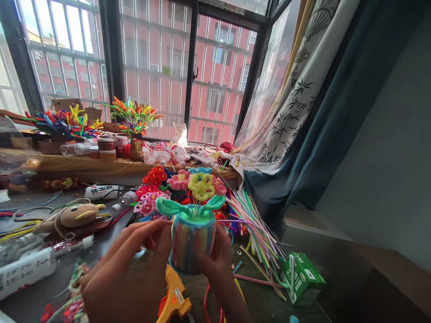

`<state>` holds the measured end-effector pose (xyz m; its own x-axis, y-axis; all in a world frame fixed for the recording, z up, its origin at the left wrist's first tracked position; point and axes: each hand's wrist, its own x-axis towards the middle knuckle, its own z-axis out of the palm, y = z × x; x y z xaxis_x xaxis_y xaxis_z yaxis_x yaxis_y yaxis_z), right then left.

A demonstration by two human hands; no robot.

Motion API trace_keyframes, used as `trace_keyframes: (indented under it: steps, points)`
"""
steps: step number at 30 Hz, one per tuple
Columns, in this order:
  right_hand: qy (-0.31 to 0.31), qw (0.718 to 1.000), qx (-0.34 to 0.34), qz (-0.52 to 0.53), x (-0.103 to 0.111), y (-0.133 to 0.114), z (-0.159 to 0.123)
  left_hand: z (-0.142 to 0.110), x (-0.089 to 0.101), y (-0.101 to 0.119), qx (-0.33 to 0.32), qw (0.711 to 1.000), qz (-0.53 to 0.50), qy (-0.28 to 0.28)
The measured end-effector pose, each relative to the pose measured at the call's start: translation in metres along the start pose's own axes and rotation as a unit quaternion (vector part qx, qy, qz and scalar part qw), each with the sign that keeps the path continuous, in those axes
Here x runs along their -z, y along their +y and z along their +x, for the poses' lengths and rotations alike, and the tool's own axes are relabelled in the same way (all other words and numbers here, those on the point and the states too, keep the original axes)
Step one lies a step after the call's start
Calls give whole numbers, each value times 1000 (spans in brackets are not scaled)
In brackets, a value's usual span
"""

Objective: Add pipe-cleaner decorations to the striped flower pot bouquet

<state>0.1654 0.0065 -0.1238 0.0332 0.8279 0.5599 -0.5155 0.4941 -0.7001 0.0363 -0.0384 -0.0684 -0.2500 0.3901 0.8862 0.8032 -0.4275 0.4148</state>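
Observation:
I hold up a small pipe-cleaner flower pot (pixel 191 242) with rainbow stripes and a teal rim, low in the middle of the view. Pink, yellow and blue pipe-cleaner flowers (pixel 201 184) and two teal leaves rise from it. My right hand (pixel 218 264) wraps round its right side and base. My left hand (pixel 129 273) has its fingertips bent against the pot's left side. An orange glue gun (pixel 175 298) lies on the table just below the pot.
Loose pipe cleaners (pixel 256 224) fan out to the right beside a green carton (pixel 301 276). More finished flowers (pixel 153 186) lie behind the pot. A plush toy (pixel 72 217) and bottles (pixel 25 269) sit left. The window ledge (pixel 101 163) holds jars and colourful bouquets.

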Motion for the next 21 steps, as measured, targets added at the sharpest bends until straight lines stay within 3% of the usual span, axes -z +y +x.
trace_keyframes:
  steps: [6,13,21]
  points:
    - [-1,1000,5,-7,1,-4,1,-1,2,-2,-13,1000,21,-5]
    - [29,999,-2,-14,8,10,-2,-7,1,-7,-6,1000,5,-18]
    - [-12,1000,-19,5,2,0,0,1,3,-8,-5,1000,-6,-28]
